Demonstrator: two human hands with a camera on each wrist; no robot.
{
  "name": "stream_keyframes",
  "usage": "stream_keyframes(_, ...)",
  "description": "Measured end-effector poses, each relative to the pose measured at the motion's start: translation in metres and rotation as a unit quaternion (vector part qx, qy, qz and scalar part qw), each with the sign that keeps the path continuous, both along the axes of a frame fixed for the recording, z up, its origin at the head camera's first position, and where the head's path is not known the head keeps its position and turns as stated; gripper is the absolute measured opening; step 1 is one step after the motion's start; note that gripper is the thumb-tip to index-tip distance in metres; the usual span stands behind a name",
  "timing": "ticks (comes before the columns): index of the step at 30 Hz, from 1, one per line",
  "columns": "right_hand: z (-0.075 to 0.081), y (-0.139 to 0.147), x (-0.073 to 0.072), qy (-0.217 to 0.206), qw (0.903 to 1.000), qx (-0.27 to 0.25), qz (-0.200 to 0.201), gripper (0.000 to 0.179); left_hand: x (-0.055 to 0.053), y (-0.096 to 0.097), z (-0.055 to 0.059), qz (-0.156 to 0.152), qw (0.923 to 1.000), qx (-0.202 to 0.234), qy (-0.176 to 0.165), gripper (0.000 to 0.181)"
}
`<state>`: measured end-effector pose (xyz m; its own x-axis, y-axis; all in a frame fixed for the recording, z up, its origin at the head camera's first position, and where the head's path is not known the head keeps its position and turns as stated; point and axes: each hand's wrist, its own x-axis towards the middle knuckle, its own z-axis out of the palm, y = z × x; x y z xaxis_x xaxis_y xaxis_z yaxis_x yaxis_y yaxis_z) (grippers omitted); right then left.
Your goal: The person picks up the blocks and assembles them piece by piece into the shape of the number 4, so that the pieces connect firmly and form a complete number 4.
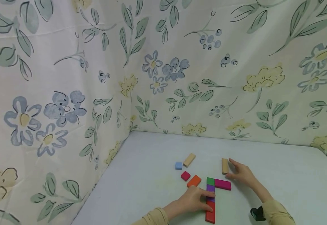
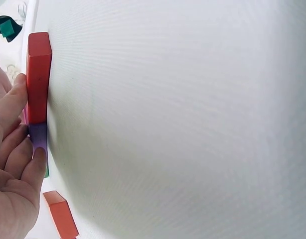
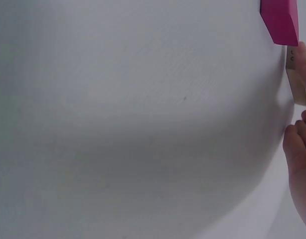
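My left hand (image 1: 191, 200) rests on a row of blocks: the thumb lies on a red block (image 1: 210, 217), and the fingers touch a purple block (image 1: 210, 188). A green block (image 1: 210, 181) tops the row, with a magenta block (image 1: 223, 184) extending right from it. In the left wrist view, fingertips meet the side of the purple block (image 2: 38, 133). Beyond the magenta block, my right hand (image 1: 243, 175) has thumb and index finger spread along the right side of a light wooden block (image 1: 225, 166). The right wrist view shows only part of this wooden block (image 3: 296, 87).
Left of the row lie an orange block (image 1: 194, 181), a crimson block (image 1: 185, 176), a light blue block (image 1: 178, 166) and another wooden block (image 1: 189, 160). Floral cloth (image 1: 163, 103) bounds the white table (image 1: 278, 162) at the back and left. A dark wrist device (image 1: 257, 214) sits by the right sleeve.
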<state>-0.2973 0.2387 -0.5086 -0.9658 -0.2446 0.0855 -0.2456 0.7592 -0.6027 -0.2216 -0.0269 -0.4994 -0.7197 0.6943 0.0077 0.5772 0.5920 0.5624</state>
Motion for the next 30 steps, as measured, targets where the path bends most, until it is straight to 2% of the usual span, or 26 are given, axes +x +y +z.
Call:
stream_keyframes(6,0.004,-0.001,0.000,0.001,0.9998,0.000,0.018,0.088,0.000,0.002,-0.001,0.000,1.0000,-0.001,0.007,0.045)
stream_keyframes(12,0.002,0.001,0.000,0.006,0.9994,0.007,0.032,0.084,0.002,0.003,-0.004,0.005,1.0000,0.006,-0.006,0.046)
stream_keyframes(17,-0.001,0.002,0.001,0.001,0.9997,0.004,0.023,0.085,0.004,0.003,-0.003,0.008,0.9999,0.010,-0.011,0.046)
stream_keyframes(23,-0.002,0.005,0.005,0.008,0.9997,0.020,-0.011,0.086,0.004,0.001,-0.002,0.004,0.9999,0.011,-0.005,0.046)
stream_keyframes(26,-0.002,0.007,0.006,0.016,0.9994,0.022,-0.021,0.086,0.003,0.000,-0.002,0.000,0.9999,0.011,-0.003,0.046)
stream_keyframes(30,-0.002,0.009,0.007,0.038,0.9990,0.000,-0.022,0.083,0.001,-0.001,-0.001,-0.004,0.9999,0.014,-0.002,0.046)
